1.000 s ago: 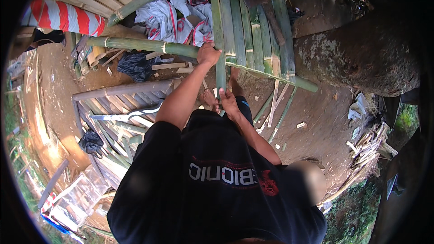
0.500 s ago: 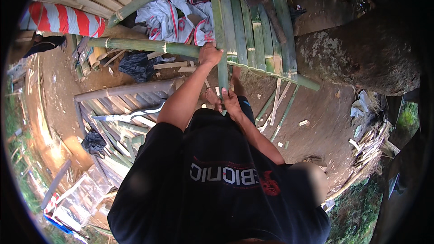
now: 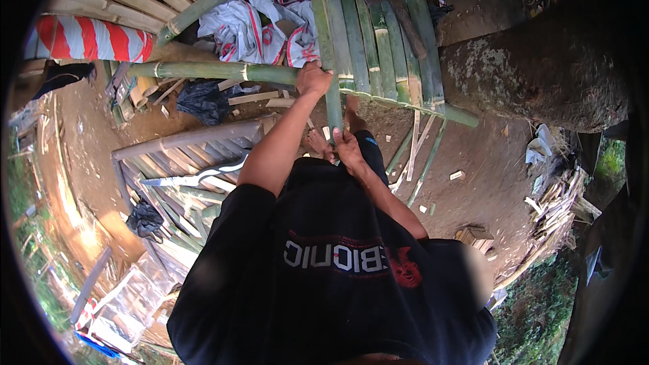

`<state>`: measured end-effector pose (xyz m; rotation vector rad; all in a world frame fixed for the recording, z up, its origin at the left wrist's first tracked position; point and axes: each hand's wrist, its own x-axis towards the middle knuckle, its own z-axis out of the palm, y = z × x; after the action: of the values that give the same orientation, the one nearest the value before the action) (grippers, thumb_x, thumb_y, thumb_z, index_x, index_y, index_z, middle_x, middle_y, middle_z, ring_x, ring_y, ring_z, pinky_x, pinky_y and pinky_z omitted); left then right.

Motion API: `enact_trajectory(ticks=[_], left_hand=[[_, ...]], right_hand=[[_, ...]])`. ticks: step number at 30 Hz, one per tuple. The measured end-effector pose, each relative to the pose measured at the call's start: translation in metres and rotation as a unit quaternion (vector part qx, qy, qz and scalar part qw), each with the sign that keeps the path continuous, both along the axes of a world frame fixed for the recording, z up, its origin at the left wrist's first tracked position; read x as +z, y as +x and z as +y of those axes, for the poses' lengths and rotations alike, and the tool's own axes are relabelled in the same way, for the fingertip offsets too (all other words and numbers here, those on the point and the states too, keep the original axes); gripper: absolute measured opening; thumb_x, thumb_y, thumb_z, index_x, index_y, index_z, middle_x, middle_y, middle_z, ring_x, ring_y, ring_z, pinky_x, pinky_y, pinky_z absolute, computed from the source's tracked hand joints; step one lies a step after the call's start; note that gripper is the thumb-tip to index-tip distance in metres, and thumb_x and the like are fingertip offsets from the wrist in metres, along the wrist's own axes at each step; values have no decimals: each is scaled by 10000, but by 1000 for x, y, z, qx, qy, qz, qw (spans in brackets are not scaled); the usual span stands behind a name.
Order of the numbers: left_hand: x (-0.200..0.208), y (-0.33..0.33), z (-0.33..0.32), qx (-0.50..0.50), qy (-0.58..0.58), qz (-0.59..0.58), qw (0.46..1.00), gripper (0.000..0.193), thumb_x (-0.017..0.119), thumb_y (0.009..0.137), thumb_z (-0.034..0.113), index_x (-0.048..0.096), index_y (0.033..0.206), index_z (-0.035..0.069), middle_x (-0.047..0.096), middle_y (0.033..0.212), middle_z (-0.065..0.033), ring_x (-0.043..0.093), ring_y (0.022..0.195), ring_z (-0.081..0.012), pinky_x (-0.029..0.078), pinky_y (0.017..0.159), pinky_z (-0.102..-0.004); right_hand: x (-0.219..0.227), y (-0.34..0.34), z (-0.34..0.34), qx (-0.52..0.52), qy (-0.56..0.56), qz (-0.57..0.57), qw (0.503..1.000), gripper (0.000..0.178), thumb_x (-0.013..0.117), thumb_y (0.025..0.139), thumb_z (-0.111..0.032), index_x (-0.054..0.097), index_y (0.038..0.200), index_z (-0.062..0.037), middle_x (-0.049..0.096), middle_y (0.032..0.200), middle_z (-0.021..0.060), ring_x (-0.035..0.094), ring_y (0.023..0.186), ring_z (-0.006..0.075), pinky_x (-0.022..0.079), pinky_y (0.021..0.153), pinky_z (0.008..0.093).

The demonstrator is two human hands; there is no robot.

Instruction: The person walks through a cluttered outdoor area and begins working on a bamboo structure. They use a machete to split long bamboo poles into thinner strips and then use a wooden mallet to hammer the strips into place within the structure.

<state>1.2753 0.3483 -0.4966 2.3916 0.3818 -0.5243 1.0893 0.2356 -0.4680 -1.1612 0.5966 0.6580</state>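
A long green bamboo slat (image 3: 334, 109) is shown along the left edge of a slatted bamboo platform (image 3: 386, 61), its near end carried past the platform's near edge toward the wearer's body. Near that edge, where a bamboo pole (image 3: 209, 70) meets the slat from the left, the slat is grasped by the left hand (image 3: 314, 80), its fingers curled; whether the pole is also gripped cannot be told. The projecting end is pinched by the right hand (image 3: 347, 149), with the thumb laid on top and the other fingers largely hidden.

Cuts to the bare palms are judged the chief hazard: split bamboo may be sharp-edged, and skin could be sliced if the slat were pulled through a tight grip. The torso could be struck by the near end — it is aimed that way — should the slat be freed suddenly. A hatchet (image 3: 407, 29), laid loose toward the platform's right edge, could be shaken off by hard jolting. Below the near edge a bare foot (image 3: 316, 140) is left exposed to a dropped slat — a slackened right-hand hold being the likeliest cause.
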Motion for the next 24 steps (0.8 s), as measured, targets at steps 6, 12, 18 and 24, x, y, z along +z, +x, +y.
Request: enact_trajectory(ticks=[6, 12, 18, 24], left_hand=[[3, 7, -4, 1, -6, 17, 1000, 512, 724, 733, 338, 626, 1155, 66, 640, 1144, -146, 566, 1118, -325, 445, 960, -392], [5, -1, 4, 48, -39, -50, 997, 606, 730, 743, 278, 527, 1263, 43, 582, 1213, -173, 568, 1089, -355, 427, 976, -421], [236, -58, -39, -131, -399, -92, 903, 495, 660, 860, 162, 481, 1294, 4, 505, 1248, -167, 594, 1000, -220, 491, 866, -359], [424, -154, -42, -431, -373, -261, 779, 474, 625, 868, 161, 481, 1285, -13, 546, 1175, -158, 603, 972, -226, 504, 842, -347]], right_hand=[[-1, 3, -1, -1, -19, 14, 1000, 301, 473, 991, -347, 467, 933, -52, 500, 629, 55, 481, 471, 136, 385, 404, 287], [2, 5, -4, 37, -9, 34, 999, 356, 436, 991, -417, 503, 943, -71, 529, 659, 1, 477, 478, 106, 456, 453, 269], [25, 14, -14, 27, 17, 63, 998, 398, 449, 982, -427, 497, 1005, -33, 554, 712, 30, 563, 585, 141, 498, 522, 286], [5, 19, -21, 117, 27, 26, 992, 450, 469, 974, -421, 481, 1120, 5, 635, 809, 105, 645, 679, 185, 552, 635, 321]])
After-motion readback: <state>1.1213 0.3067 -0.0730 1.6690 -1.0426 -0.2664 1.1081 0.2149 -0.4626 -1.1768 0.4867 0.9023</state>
